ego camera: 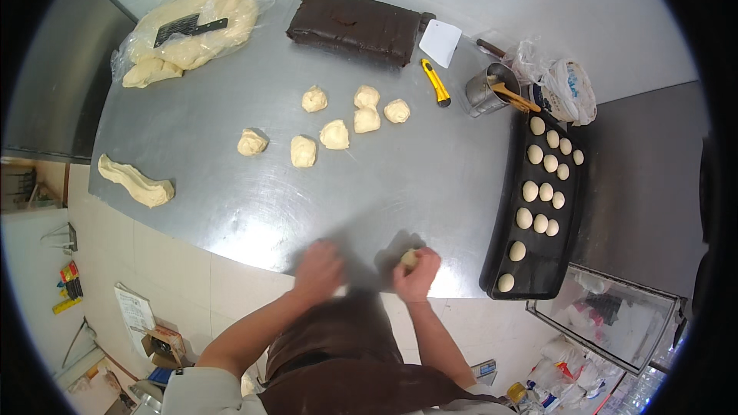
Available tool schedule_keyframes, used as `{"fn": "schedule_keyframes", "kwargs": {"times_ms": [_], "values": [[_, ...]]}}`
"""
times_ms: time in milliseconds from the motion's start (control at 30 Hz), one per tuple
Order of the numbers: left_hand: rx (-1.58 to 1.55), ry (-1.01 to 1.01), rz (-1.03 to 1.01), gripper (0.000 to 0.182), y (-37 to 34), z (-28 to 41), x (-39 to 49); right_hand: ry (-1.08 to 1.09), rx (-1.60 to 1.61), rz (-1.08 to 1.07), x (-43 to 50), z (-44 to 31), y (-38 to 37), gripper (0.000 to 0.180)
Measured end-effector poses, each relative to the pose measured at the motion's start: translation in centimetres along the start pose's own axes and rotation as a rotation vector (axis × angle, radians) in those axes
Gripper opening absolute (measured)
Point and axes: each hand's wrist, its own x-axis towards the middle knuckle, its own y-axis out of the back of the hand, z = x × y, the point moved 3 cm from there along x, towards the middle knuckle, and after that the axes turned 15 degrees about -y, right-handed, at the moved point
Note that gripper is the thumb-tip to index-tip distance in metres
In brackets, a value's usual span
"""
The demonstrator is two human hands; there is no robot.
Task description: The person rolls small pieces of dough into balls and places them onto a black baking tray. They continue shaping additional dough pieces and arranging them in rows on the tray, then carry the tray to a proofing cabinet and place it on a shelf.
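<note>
Close to the table's near edge, my right hand [421, 276] curls around a small dough ball [409, 259], part of which shows at the fingers' left side. My left hand [320, 268] is blurred and rests low over the steel tabletop, to the left of the other hand; its fingers are hidden beneath it, and so is anything under them. Several rough dough pieces [303, 151] lie farther up the table, two of them touching. A long dough strip [138, 181] is at the left edge.
A black baking tray [533, 274] with rows of smooth dough balls stands at right. At the back are a plastic-covered dough mass [230, 6] with a cleaver [193, 27], a dark brown block-shaped bundle [357, 26], a white scraper [441, 43], a yellow utility knife [435, 82] and a metal container [485, 92].
</note>
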Motion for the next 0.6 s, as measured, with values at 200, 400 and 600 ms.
{"fn": "schedule_keyframes", "kwargs": {"times_ms": [200, 400, 600], "values": [[0.18, -0.051, -0.167, 0.022, -2.0, -8.9, 8.9, 0.155, -0.238, 0.042, 9.5, 3.3, -5.5, 0.021], [0.148, 0.196, -0.071, 0.014, 2.7, -7.5, 4.7, 0.043, -0.095, 0.209, 5.2, 4.3, 1.0, 0.021], [0.113, -0.108, -0.195, 0.02, -5.6, -3.9, 10.8, 0.084, -0.315, 0.012, 10.6, 3.7, -5.7, 0.025]]}}
